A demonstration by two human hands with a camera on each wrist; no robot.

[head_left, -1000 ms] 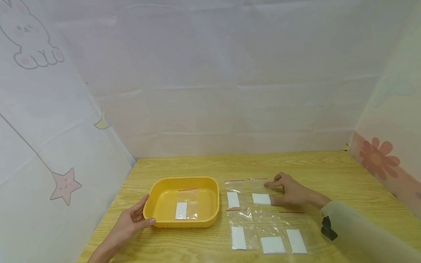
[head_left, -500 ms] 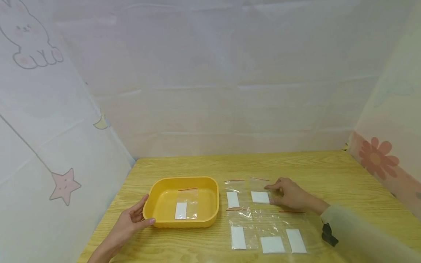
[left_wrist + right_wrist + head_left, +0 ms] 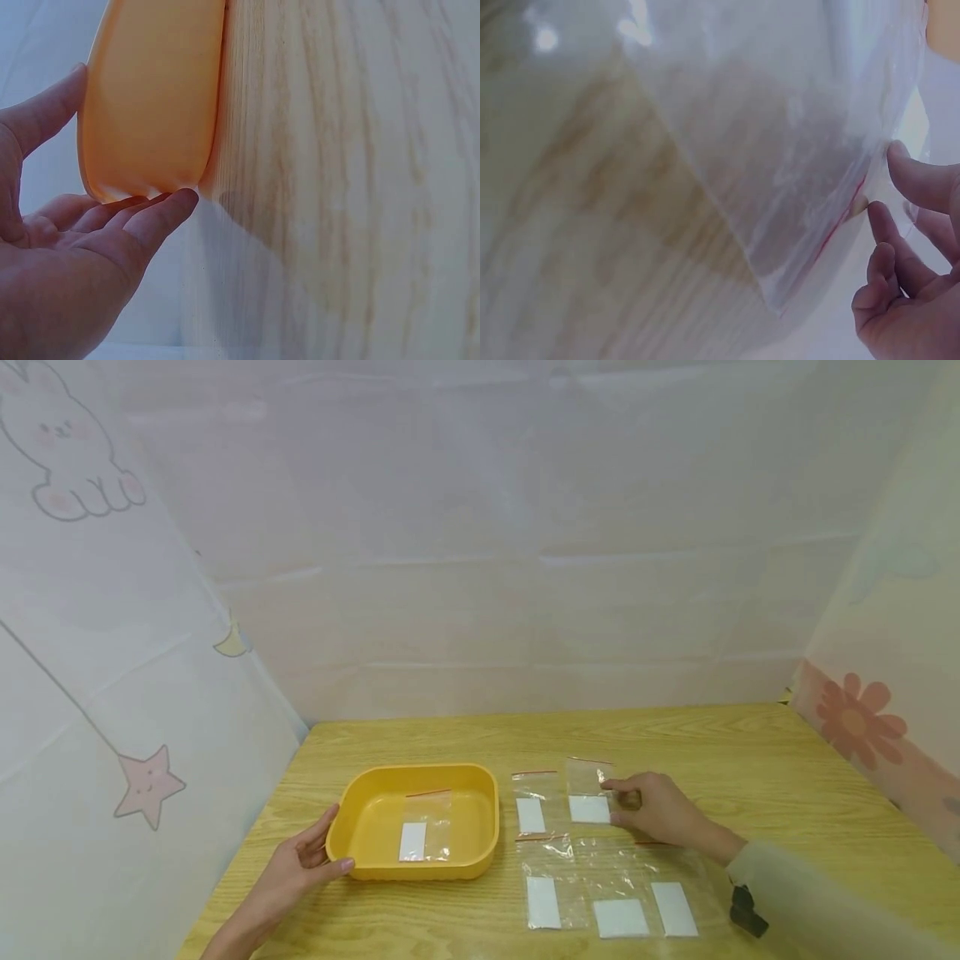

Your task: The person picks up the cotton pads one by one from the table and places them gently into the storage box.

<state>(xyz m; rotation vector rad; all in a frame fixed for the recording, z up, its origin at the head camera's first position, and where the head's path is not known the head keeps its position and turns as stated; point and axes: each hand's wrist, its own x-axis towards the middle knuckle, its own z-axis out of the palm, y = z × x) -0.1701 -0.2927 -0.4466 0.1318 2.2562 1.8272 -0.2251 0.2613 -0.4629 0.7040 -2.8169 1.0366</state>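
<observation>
My left hand [image 3: 288, 868] holds the left end of a yellow plastic tray [image 3: 480, 870], its thumb at the front corner and its fingers against the end wall, as the left wrist view shows. In the tray lies a clear zip bag [image 3: 438, 835] with a white rectangular piece in it. My right hand [image 3: 663, 810] pinches the right edge of another zip bag [image 3: 589, 810], which has a red seal line and a white piece at its bottom. This bag is slightly tilted. To its left lies a similar zip bag [image 3: 531, 814].
Several more zip bags with white pieces lie in a front row: a left bag [image 3: 543, 902], a middle bag [image 3: 621, 917] and a right bag [image 3: 675, 908]. The wooden table [image 3: 420, 918] meets a pale cloth backdrop [image 3: 480, 610] behind.
My right hand takes hold of the back-row zip bag's right edge and shifts it slightly left and up; the bag tilts. My left hand and the tray stay put.
</observation>
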